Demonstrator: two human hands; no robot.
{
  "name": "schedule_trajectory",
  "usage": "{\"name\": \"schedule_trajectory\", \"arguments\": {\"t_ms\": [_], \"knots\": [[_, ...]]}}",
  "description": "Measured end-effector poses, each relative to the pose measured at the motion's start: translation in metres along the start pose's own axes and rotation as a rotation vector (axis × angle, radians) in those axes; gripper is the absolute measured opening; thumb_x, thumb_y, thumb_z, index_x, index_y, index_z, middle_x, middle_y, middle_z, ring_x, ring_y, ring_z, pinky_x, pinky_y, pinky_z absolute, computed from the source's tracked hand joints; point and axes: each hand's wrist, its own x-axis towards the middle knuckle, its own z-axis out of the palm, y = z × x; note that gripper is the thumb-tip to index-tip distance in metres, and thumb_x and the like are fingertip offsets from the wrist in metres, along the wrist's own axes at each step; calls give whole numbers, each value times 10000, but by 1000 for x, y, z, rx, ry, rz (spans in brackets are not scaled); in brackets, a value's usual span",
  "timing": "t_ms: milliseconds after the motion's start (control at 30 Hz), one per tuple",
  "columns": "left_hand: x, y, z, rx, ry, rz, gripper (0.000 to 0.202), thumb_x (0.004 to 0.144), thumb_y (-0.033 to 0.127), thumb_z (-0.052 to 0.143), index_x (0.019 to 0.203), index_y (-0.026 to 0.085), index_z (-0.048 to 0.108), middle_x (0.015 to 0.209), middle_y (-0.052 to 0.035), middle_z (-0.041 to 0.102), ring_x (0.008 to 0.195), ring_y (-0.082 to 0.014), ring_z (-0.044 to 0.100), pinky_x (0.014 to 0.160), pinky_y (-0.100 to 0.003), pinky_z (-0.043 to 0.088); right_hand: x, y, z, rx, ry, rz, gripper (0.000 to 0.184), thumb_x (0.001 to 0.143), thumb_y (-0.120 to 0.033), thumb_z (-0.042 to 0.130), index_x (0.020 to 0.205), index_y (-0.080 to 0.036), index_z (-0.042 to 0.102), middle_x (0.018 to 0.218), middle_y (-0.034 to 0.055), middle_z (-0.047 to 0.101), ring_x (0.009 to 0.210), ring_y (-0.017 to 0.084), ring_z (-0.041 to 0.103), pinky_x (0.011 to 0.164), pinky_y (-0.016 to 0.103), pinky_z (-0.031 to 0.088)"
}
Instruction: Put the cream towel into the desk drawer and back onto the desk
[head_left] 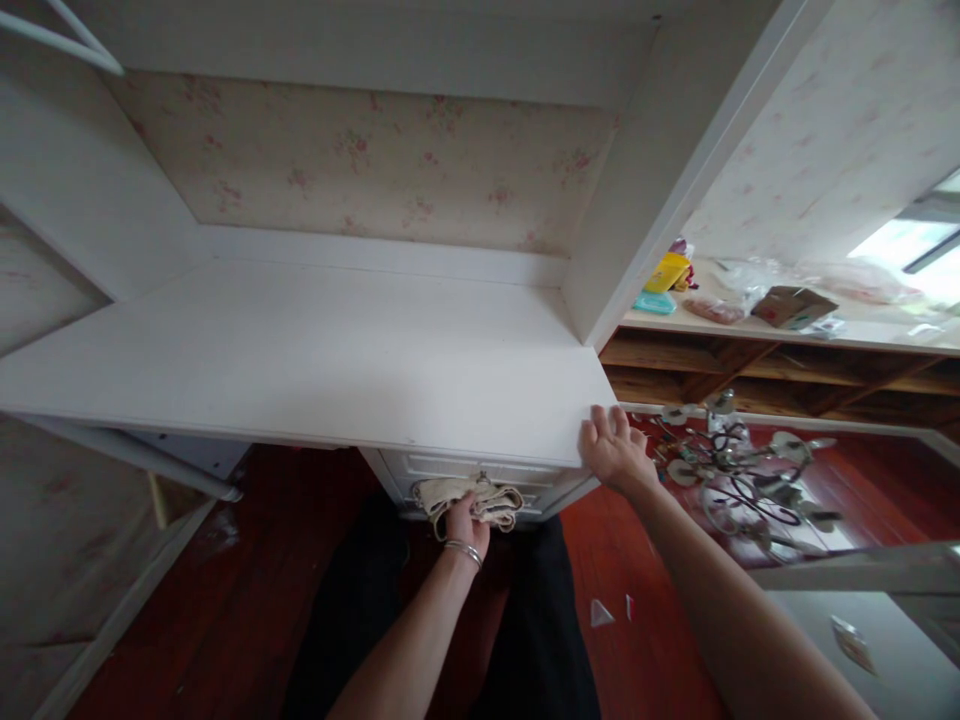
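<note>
My left hand (466,522) is closed around a folded beige cloth (491,503), a silver bangle on its wrist. The cloth is held just below the front edge of a white desk (337,350), before a white drawer unit (439,464). A small drawer knob (482,476) shows just above the cloth. At the desk's front right corner, my right hand (616,447) grips the edge, fingertips on the top and thumb hidden.
White side panels and an upper shelf (390,50) frame the desk. On the red floor to the right lies a chandelier (750,480). Behind it, a low wooden shelf unit (690,352) bears a cardboard box (791,306), plastic bags and a yellow container (666,272). Small scraps (601,613) lie near my legs.
</note>
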Motion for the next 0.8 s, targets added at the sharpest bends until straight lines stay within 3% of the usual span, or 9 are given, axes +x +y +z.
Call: {"name": "schedule_trajectory", "arguments": {"t_ms": [200,433,633,800], "knots": [[0,58,-8,-69,111,94,165,744,-5,539,792,152,563,675,-5,636,650,-140,661,667,-273,565,1,0,2,35,12,0,518,939,-400,244,1434,-257,293,1524,137,239,1370,338,249,1031,549,300],[-29,103,12,-93,44,154,236,738,-26,529,883,137,618,749,-29,678,700,-144,674,771,-318,569,1,1,5,64,29,0,520,924,-424,250,1423,-294,317,1532,123,224,1340,371,289,1004,580,314],[-74,121,38,-67,-66,226,265,737,-12,550,944,138,622,825,-51,693,779,-181,688,773,-353,587,0,1,5,67,31,-20,525,906,-400,283,1417,-284,321,1527,121,232,1355,373,262,1016,586,298],[-97,109,44,-93,-81,203,307,726,-4,550,992,131,619,879,-76,709,834,-214,694,777,-373,587,0,0,5,69,29,4,520,910,-400,270,1411,-274,323,1518,136,246,1348,374,276,1004,584,310]]}}
